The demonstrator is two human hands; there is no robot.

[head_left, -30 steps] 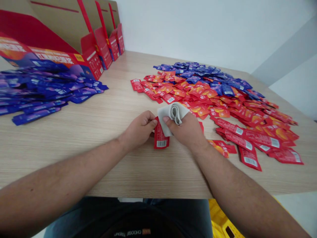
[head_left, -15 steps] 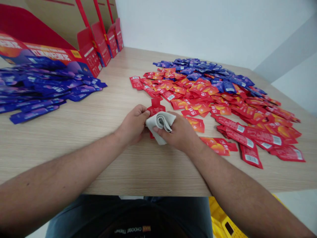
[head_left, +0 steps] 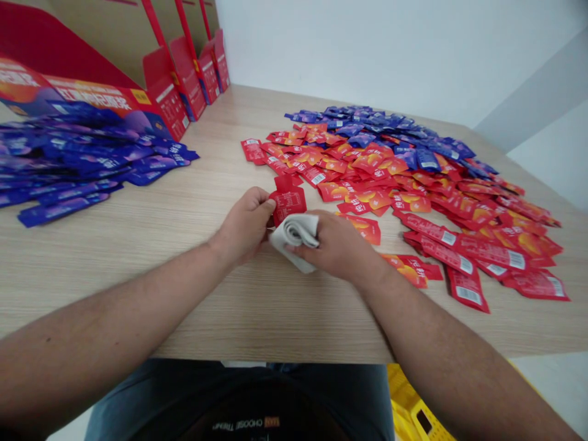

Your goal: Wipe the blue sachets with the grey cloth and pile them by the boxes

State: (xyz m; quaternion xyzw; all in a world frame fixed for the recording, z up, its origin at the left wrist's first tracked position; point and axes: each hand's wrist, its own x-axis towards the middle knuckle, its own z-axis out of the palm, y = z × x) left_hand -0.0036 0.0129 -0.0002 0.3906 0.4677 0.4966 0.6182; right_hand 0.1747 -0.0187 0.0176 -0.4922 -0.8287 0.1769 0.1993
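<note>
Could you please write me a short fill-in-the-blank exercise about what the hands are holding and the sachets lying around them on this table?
1. The left hand holds a ____ sachet.
2. The folded cloth is in the ____ hand.
3. The pile of blue sachets lies to the ____ of the hands.
4. The loose sachets at the right of the wooden table are red and ____.

The missing words, in order: red; right; left; blue.

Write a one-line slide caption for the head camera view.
Left hand holds a red sachet, right hand a folded white cloth, beside heaped red sachets.
</note>
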